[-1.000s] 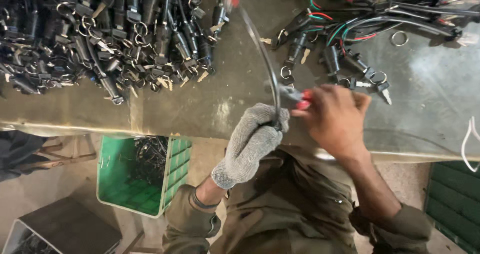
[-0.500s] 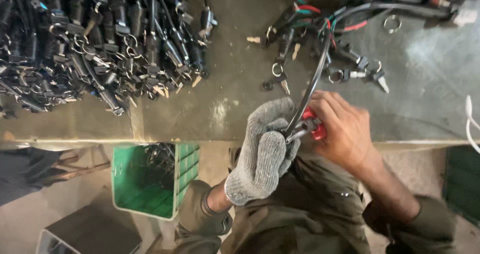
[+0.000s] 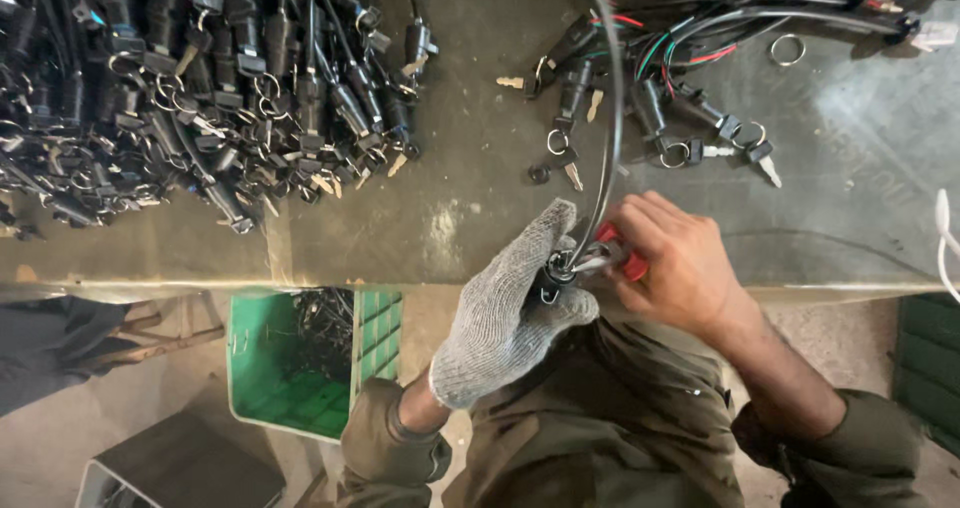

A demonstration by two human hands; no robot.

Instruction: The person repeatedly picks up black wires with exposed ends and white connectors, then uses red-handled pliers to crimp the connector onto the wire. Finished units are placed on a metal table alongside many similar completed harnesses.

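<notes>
My left hand, in a grey knit glove, grips a small black switch part at the end of a black cable that arcs up to the wiring at the back. My right hand, bare, holds a red-handled tool whose metal tip touches that black part. Both hands meet at the front edge of the workbench.
A big heap of black key switches with cables and keys covers the bench's left. A smaller bundle with coloured wires and keys lies at the back right. A loose key ring lies there. A green crate stands under the bench.
The view and my hands have shifted slightly. The black cable now stands more upright, and my gloved hand has closed tighter on the black part while the red-handled tool stays on it.
</notes>
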